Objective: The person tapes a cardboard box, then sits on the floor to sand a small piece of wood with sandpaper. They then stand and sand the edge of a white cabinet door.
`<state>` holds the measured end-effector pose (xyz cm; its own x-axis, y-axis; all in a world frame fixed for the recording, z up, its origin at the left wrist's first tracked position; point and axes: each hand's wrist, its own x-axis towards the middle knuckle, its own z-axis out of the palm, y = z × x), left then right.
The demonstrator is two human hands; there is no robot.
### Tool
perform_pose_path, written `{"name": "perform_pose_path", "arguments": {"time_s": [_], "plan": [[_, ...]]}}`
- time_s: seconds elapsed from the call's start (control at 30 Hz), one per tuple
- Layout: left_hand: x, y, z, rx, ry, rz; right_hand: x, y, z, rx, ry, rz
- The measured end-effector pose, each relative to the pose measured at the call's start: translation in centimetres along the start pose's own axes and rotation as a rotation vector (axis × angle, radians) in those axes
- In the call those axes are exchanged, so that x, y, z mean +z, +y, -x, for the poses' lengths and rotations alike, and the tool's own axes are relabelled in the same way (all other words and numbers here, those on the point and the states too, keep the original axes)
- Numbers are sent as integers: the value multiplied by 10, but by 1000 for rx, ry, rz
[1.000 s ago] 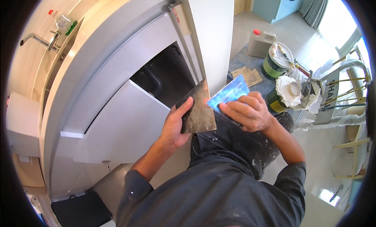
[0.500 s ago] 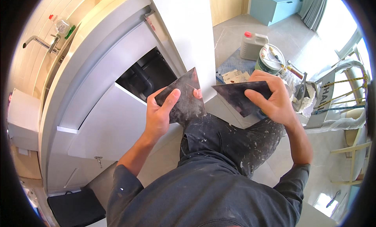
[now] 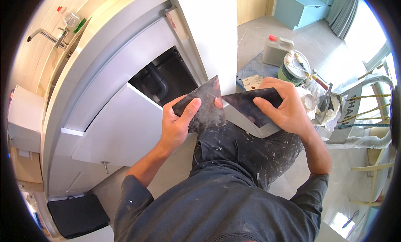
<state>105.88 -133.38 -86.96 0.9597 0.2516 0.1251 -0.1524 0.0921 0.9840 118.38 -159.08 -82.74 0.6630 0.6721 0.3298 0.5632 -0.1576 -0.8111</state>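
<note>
My left hand (image 3: 175,123) grips a flat, grey-smeared metal putty spreader (image 3: 206,110), thumb on its near face and a fingertip showing past its right side. My right hand (image 3: 288,106) pinches a second, darker putty spreader (image 3: 255,104) between thumb and fingers. Its pointed left corner meets or almost touches the right edge of the first spreader; contact is hard to tell. Both are held up in front of my paint-spotted dark trousers (image 3: 250,154).
At left stands a white cabinet (image 3: 117,133) with an opening showing a dark pipe (image 3: 158,83); above it is a tap (image 3: 48,37). A white wall end (image 3: 209,29) rises ahead. To the right are a jerrycan (image 3: 276,50), a bucket (image 3: 293,68) and plastic-wrapped chairs (image 3: 371,104).
The right spreader has come left, closing the gap to the left one. The view has shifted a little, so the surroundings sit further right and lower.
</note>
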Motion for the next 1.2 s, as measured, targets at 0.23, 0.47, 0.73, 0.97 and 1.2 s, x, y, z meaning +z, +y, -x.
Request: {"name": "perform_pose_path", "arguments": {"time_s": [0.23,0.47,0.73,0.97,1.2], "plan": [[-3,-3,0,6,34,-10,9,0,-5,-23,20,-11],[-23,-8,13,-41,178,54,30,13,-22,-39,148,-135],[-78,-10,59,80,283,304,148,28,-83,162,264,-1183],[-147,-28,113,136,489,227,179,19,-146,116,438,-1334],[-162,-32,122,140,499,197,186,15,-166,93,595,-1244]]}}
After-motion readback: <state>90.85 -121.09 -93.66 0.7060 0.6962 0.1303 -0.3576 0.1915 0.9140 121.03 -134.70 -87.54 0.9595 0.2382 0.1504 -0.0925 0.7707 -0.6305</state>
